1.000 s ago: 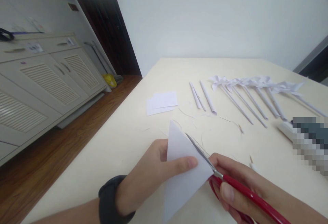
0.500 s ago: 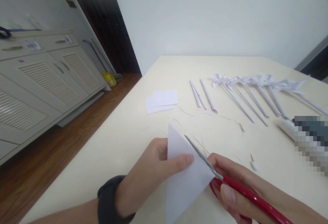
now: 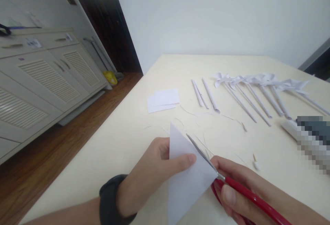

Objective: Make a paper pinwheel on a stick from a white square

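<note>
A white sheet of paper folded into a triangle [image 3: 188, 187] is pinched in my left hand [image 3: 157, 170], the thumb lying flat on its face. My right hand [image 3: 239, 187] grips red-handled scissors [image 3: 254, 197]. Their blades lie along the paper's upper right edge, near its right corner. One blade shows in front of the paper; whether the other is behind it I cannot tell. Thin paper strips [image 3: 203, 144] lie on the table just beyond the blades.
White paper pinwheels [image 3: 255, 80] on rolled sticks lie at the back right. Several rolled paper tubes [image 3: 210, 96] and a small stack of paper squares [image 3: 163, 99] lie further left. A cotton swab piece [image 3: 256, 165] is near my right hand. A blurred-out object [image 3: 314, 139] sits at the right.
Both hands, the paper and the scissors keep nearly the same pose. The whole view has shifted only slightly.
</note>
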Action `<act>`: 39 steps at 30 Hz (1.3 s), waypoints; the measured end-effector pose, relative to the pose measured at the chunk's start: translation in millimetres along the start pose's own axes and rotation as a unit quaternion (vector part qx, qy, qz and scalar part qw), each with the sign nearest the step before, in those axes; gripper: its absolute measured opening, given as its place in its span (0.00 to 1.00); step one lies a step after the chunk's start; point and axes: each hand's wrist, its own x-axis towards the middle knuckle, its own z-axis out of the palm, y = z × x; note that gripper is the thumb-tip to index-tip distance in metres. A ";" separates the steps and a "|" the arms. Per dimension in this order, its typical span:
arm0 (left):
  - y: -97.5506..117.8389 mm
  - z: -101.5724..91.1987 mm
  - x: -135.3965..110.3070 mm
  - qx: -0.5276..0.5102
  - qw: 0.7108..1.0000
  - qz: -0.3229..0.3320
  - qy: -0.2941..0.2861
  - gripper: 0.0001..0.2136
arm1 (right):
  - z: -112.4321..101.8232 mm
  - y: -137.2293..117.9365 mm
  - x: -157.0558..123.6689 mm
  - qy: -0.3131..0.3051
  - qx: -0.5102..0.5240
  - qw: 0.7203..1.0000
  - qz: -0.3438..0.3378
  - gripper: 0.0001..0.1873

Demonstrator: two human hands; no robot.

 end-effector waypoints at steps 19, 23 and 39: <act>1.1 1.6 0.7 -0.005 0.999 -0.013 -0.028 0.08 | -1.6 -4.6 2.9 -0.022 0.008 1.000 -0.011 0.19; 1.1 2.5 0.1 0.011 1.000 -0.011 -0.023 0.08 | 1.4 -0.3 4.0 0.000 0.016 1.000 -0.006 0.20; 1.9 -0.4 2.4 0.002 1.000 -0.024 -0.002 0.09 | -4.2 -6.5 3.4 -0.018 -0.037 0.999 0.005 0.18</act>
